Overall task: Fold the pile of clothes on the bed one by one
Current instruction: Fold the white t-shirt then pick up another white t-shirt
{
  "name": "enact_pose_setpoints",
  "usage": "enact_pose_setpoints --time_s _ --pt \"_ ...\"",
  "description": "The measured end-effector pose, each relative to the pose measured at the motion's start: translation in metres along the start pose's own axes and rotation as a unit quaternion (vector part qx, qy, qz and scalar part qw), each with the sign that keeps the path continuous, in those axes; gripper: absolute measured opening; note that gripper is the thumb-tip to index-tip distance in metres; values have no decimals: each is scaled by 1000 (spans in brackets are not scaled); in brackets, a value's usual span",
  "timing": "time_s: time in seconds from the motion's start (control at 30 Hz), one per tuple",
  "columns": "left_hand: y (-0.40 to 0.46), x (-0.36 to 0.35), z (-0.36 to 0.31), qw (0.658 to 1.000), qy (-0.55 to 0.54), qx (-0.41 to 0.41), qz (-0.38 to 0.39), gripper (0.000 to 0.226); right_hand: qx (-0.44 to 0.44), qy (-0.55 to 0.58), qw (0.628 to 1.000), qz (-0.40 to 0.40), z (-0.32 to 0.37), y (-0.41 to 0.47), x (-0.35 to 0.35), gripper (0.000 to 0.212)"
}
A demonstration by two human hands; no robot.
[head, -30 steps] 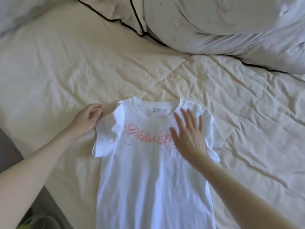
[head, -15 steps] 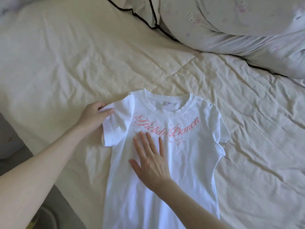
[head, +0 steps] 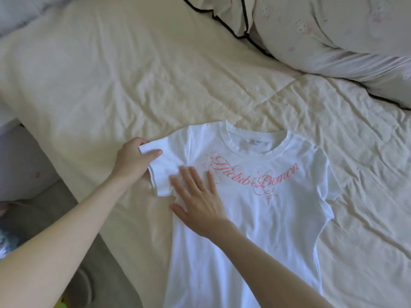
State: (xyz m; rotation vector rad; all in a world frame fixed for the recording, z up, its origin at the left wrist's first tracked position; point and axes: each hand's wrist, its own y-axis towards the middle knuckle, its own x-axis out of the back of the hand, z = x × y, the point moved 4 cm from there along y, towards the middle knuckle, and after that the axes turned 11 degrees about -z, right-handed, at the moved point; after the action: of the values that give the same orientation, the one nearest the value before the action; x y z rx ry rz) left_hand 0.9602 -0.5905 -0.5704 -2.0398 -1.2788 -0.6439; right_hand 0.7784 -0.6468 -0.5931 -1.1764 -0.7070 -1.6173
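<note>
"T-shirt (head: 262, 214) first. Where does it lie, and how?"

"Face up on the cream bed cover (head: 111, 85), collar toward the pillows (head: 333, 36), pink lettering showing across the chest. Its lower part runs out of the bottom of the view."

"And the hands?"

"Left hand (head: 133, 161) pinches the hem of the left sleeve (head: 164, 172) between thumb and curled fingers, with the corner of the hem lifted a little off the cover. Right hand (head: 198, 201) lies flat, fingers straight and spread, pressing the cloth just beside the armpit seam."

"So the step in hand is what, would you say?"

"Squaring the sleeve, I judge, before the side goes over. No fold shows in the body, so the garment is at its start."

"How to do it well?"

"Keep the flat palm as an anchor so the body does not creep across the cover. Draw the sleeve outward only until its wrinkles go, no harder, since thin knit stretches. Then the fold line should run straight down from the shoulder, near the collar's edge."

"Risk?"

"The crumpled cover beneath; it may drag the shirt askew."
</note>
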Motion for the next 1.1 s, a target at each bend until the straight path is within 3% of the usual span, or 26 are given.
enact_pose_setpoints --time_s 0.1,0.17,0.2,0.27,0.3,0.33,0.37,0.47,0.53,0.6,0.77,0.9,1.0,1.1 --pt "-27 3 -27 995 42 -67 -52 22 -66 120 989 -58 -9 -23 15 53" --pt "-54 -6 -50 993 5 -117 -25 24 -151 205 959 -125 -23 -46 28 42" --pt "-68 -16 -61 990 -15 -137 35 29 -222 260 929 -144 -33 -57 34 35" --pt "-99 -40 -70 972 -15 -152 179 33 -392 417 804 -161 -54 -70 45 24" --pt "-108 -48 -68 967 -5 -154 203 28 -456 463 738 -182 -66 -72 50 22" --pt "-111 -50 -64 972 -2 -152 182 21 -487 468 709 -202 -77 -70 57 21" --pt "-108 -47 -58 981 -11 -143 131 17 -491 442 721 -209 -86 -64 64 20" --pt "-87 -32 -29 995 -12 -91 -24 13 -417 317 830 -189 -96 -26 76 27" --pt "-80 -32 -6 999 8 -39 -13 11 -347 248 888 -170 -93 9 75 33" --pt "-83 -41 7 1000 3 -10 27 12 -301 204 922 -132 -87 46 70 32" --pt "-93 -57 15 997 42 10 69 14 -289 123 948 -56 -82 102 51 46" --pt "-101 -49 23 996 63 -1 56 16 -330 134 933 -45 -81 112 44 42" --pt "-105 -44 24 997 63 -8 50 19 -345 164 919 -93 -75 103 50 21" --pt "-113 -40 26 997 59 -17 47 19 -255 105 942 -193 -57 64 63 33"
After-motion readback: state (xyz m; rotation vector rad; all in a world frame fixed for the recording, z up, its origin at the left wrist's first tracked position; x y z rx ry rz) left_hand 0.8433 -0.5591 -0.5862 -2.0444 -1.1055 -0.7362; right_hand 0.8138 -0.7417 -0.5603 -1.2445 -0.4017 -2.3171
